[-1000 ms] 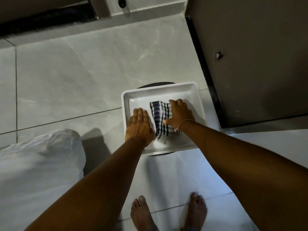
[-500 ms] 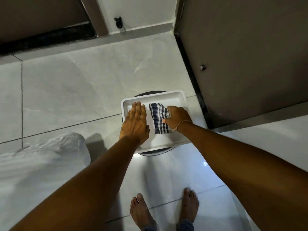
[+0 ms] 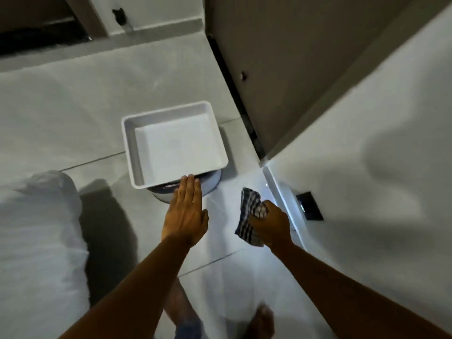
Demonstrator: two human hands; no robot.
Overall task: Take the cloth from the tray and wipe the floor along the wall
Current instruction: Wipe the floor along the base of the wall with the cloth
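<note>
The white square tray [image 3: 129, 145] stands on a round stool and holds nothing. My right hand [image 3: 270, 225] grips the blue-and-white checked cloth [image 3: 249, 211], bunched up, above the floor to the right of the tray and close to the white wall [image 3: 354, 148]. My left hand [image 3: 186, 211] is flat with its fingers together; the fingertips reach the tray's near rim and it holds nothing.
The grey tiled floor [image 3: 73, 113] runs along the right wall's baseboard [image 3: 281, 192]. A dark wall plate [image 3: 309, 205] sits low on that wall. A brown door [image 3: 293, 57] is beyond the tray. White bedding [image 3: 36, 241] fills the left. My bare feet [image 3: 261, 321] are below.
My right hand has lifted the cloth out of the tray and carried it right toward the wall. My left hand slid back off the tray to its near rim.
</note>
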